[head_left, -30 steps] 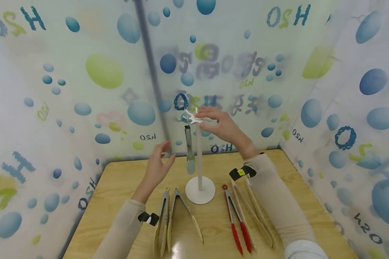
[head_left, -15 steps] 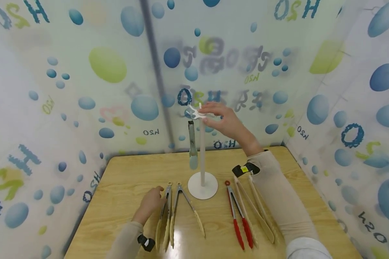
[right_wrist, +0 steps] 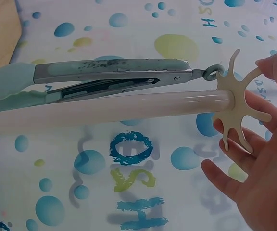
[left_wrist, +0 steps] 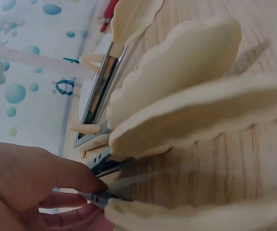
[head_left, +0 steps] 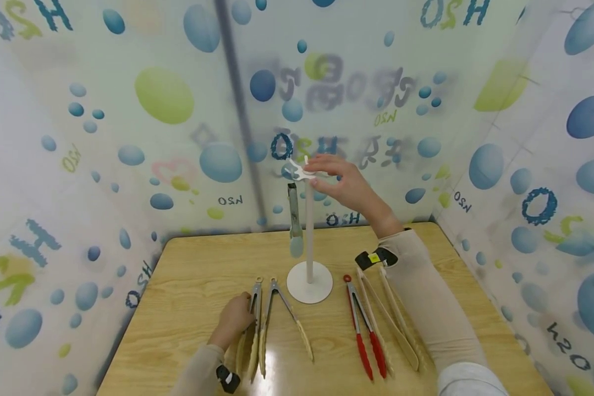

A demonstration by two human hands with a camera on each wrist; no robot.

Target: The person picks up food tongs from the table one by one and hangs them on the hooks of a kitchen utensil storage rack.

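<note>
My left hand (head_left: 235, 319) is low over the table, gripping the leftmost cream-tipped tongs (head_left: 255, 300). In the left wrist view the thumb and fingers (left_wrist: 76, 178) close around its metal part, and one scalloped cream head (left_wrist: 201, 216) lies beside the hand. Up at the white hook stand (head_left: 309, 231), my right hand (head_left: 344, 181) holds the hooked top (right_wrist: 237, 106), thumb against one hook and fingers behind the others. Pale green tongs (right_wrist: 114, 70) hang by their ring from a hook, beside the upright pole.
A second pair of cream-tipped tongs (head_left: 292, 319) lies spread right of the held pair. Red-tipped tongs (head_left: 361, 330) and wooden-looking tongs (head_left: 391, 330) lie on the wooden table (head_left: 203, 264) at the right, near my right forearm. A patterned curtain wall (head_left: 178, 137) stands behind.
My left hand has come down from beside the stand to the leftmost tongs and taken hold of them. The right hand stays at the stand's top.
</note>
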